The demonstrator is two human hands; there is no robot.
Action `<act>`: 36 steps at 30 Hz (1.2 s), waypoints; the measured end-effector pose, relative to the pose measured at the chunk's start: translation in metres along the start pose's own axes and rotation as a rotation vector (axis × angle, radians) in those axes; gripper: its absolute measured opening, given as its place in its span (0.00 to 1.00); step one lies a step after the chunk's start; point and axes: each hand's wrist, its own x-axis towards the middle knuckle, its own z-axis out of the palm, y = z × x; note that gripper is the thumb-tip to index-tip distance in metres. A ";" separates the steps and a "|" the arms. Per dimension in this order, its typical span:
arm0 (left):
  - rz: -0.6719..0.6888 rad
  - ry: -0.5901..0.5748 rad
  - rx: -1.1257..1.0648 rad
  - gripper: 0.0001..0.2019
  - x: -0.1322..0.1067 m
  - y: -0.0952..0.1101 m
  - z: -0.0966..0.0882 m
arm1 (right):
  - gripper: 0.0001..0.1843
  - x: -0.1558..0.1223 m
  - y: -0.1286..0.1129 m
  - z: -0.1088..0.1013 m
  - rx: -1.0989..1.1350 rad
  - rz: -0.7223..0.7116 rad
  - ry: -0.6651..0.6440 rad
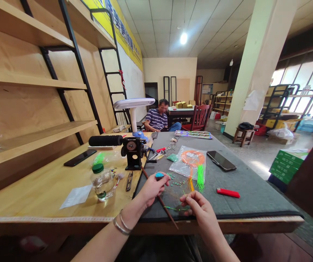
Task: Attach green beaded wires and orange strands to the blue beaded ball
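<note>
My left hand (155, 189), with two bangles on its wrist, is closed over the grey mat (244, 194), its fingers pinched together. A small bright blue, bumpy thing (159, 175) sits in its grip; its exact kind is unclear. To the right, my right hand (197, 203) pinches the end of a thin yellow-green cord (184, 192). Below the hands a green cord (171, 207) lies near the mat's front edge. Under my left hand a thin brown stick (170, 215) lies slantwise. Small green beads (177, 183) are scattered just beyond the fingers.
Green cords (200, 178) and a plastic bag with an orange coil (193, 158) lie ahead. A red lighter (228, 193) and phone (221, 160) are at right. Leftward stand a black winder (133, 154), a lidded jar (102, 185) and thread snips (129, 181). A person (158, 118) sits beyond.
</note>
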 end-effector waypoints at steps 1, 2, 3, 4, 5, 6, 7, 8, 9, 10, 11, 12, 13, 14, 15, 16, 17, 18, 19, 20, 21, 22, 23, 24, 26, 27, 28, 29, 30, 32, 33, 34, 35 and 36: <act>-0.034 -0.022 -0.022 0.24 -0.004 0.001 0.000 | 0.21 -0.001 0.000 0.000 0.000 0.000 -0.003; -0.061 -0.042 -0.046 0.25 -0.008 0.001 0.001 | 0.21 -0.002 -0.001 0.000 0.000 -0.002 -0.006; -0.083 -0.061 -0.074 0.25 -0.012 0.002 0.002 | 0.21 -0.002 -0.002 0.001 -0.002 -0.006 -0.014; -0.106 -0.081 -0.109 0.24 -0.017 0.002 0.003 | 0.21 -0.003 -0.003 0.002 -0.005 -0.013 -0.025; -0.128 -0.097 -0.153 0.23 -0.021 0.002 0.004 | 0.21 -0.004 -0.003 0.004 -0.007 -0.022 -0.037; -0.150 -0.110 -0.202 0.23 -0.025 0.002 0.006 | 0.21 -0.005 -0.004 0.005 -0.007 -0.030 -0.050; -0.173 -0.118 -0.253 0.22 -0.028 0.001 0.009 | 0.21 -0.006 -0.005 0.007 -0.007 -0.036 -0.061; -0.193 -0.120 -0.301 0.22 -0.030 0.000 0.012 | 0.21 -0.007 -0.005 0.009 -0.009 -0.040 -0.070; -0.210 -0.116 -0.341 0.22 -0.032 -0.001 0.014 | 0.21 -0.007 -0.006 0.011 -0.012 -0.046 -0.074; -0.227 -0.112 -0.379 0.22 -0.033 -0.003 0.017 | 0.21 -0.008 -0.006 0.013 -0.017 -0.050 -0.074; -0.241 -0.110 -0.413 0.22 -0.034 -0.004 0.020 | 0.21 -0.008 -0.006 0.014 -0.022 -0.055 -0.074; -0.252 -0.111 -0.444 0.22 -0.034 -0.006 0.023 | 0.21 -0.008 -0.007 0.015 -0.026 -0.060 -0.072; -0.263 -0.113 -0.472 0.22 -0.035 -0.007 0.026 | 0.21 -0.008 -0.006 0.016 -0.027 -0.065 -0.070; -0.272 -0.116 -0.498 0.22 -0.035 -0.008 0.028 | 0.21 -0.008 -0.006 0.016 -0.026 -0.066 -0.069; -0.282 -0.120 -0.521 0.22 -0.035 -0.009 0.030 | 0.21 -0.008 -0.006 0.017 -0.022 -0.065 -0.066; -0.290 -0.122 -0.540 0.22 -0.035 -0.009 0.032 | 0.21 -0.008 -0.005 0.016 -0.017 -0.064 -0.063; -0.296 -0.124 -0.556 0.22 -0.036 -0.010 0.033 | 0.21 -0.008 -0.005 0.016 -0.011 -0.063 -0.060; -0.299 -0.123 -0.570 0.22 -0.036 -0.010 0.034 | 0.21 -0.008 -0.004 0.016 -0.006 -0.063 -0.056; -0.302 -0.120 -0.581 0.21 -0.037 -0.010 0.035 | 0.21 -0.008 -0.003 0.016 -0.001 -0.062 -0.053; -0.303 -0.117 -0.590 0.21 -0.037 -0.010 0.035 | 0.22 -0.008 -0.002 0.015 0.006 -0.061 -0.047; -0.306 -0.113 -0.596 0.20 -0.038 -0.010 0.036 | 0.22 -0.008 -0.001 0.015 0.014 -0.058 -0.042; -0.309 -0.111 -0.601 0.20 -0.038 -0.011 0.036 | 0.21 -0.008 -0.001 0.015 0.022 -0.055 -0.036; -0.312 -0.110 -0.604 0.19 -0.038 -0.011 0.036 | 0.21 -0.008 0.000 0.015 0.032 -0.052 -0.030; -0.315 -0.112 -0.607 0.19 -0.038 -0.011 0.036 | 0.21 -0.008 0.000 0.015 0.041 -0.049 -0.027; -0.313 -0.118 -0.614 0.18 -0.039 -0.012 0.036 | 0.21 -0.008 0.001 0.015 0.053 -0.048 -0.026; -0.312 -0.118 -0.616 0.18 -0.038 -0.012 0.037 | 0.21 -0.007 0.001 0.015 0.056 -0.048 -0.027; -0.309 -0.116 -0.617 0.18 -0.038 -0.012 0.037 | 0.21 -0.007 0.001 0.015 0.057 -0.049 -0.027; -0.307 -0.111 -0.616 0.18 -0.038 -0.012 0.037 | 0.21 -0.007 0.001 0.015 0.054 -0.050 -0.028; -0.306 -0.106 -0.614 0.18 -0.038 -0.012 0.038 | 0.21 -0.007 0.002 0.015 0.050 -0.050 -0.030; -0.309 -0.099 -0.611 0.18 -0.038 -0.011 0.038 | 0.21 -0.007 0.002 0.014 0.041 -0.050 -0.031; -0.309 -0.095 -0.611 0.18 -0.038 -0.011 0.039 | 0.21 -0.007 0.003 0.014 0.039 -0.052 -0.030; -0.309 -0.096 -0.612 0.19 -0.038 -0.011 0.039 | 0.21 -0.007 0.003 0.014 0.039 -0.051 -0.029; -0.307 -0.096 -0.612 0.19 -0.038 -0.010 0.039 | 0.21 -0.006 0.003 0.014 0.040 -0.051 -0.027; -0.304 -0.096 -0.610 0.20 -0.039 -0.010 0.039 | 0.21 -0.006 0.003 0.014 0.041 -0.050 -0.025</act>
